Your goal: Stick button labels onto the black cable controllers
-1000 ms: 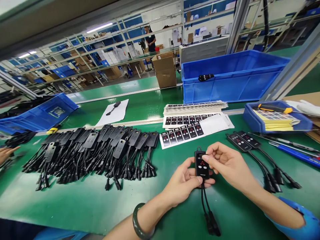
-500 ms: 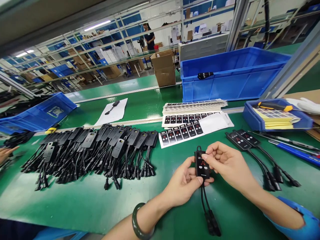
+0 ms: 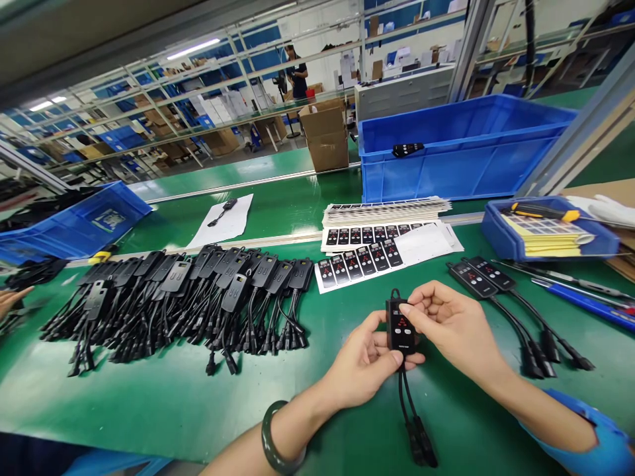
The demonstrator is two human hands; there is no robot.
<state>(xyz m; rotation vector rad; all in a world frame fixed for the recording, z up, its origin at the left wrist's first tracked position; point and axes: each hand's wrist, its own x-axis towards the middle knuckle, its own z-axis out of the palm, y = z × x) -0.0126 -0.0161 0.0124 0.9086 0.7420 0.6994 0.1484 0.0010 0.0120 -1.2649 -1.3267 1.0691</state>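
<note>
- Your left hand (image 3: 360, 367) grips a black controller (image 3: 401, 340) over the surface (image 3: 238, 416); its two plug-ended cables (image 3: 420, 439) trail toward you.
- Your right hand (image 3: 454, 324) is curled, thumb touching the upper right of the controller's face; whether it also grips, you cannot tell.
- Two labelled controllers (image 3: 473, 280) lie side by side to your right.
- Black cabled units (image 3: 176, 276) lie massed at left.
- A label sheet (image 3: 353, 266) lies beyond your hands.
- A large blue crate (image 3: 446, 168) stands behind it.

Dark-green bangle (image 3: 268, 437) — blue sleeve (image 3: 606, 441)
</note>
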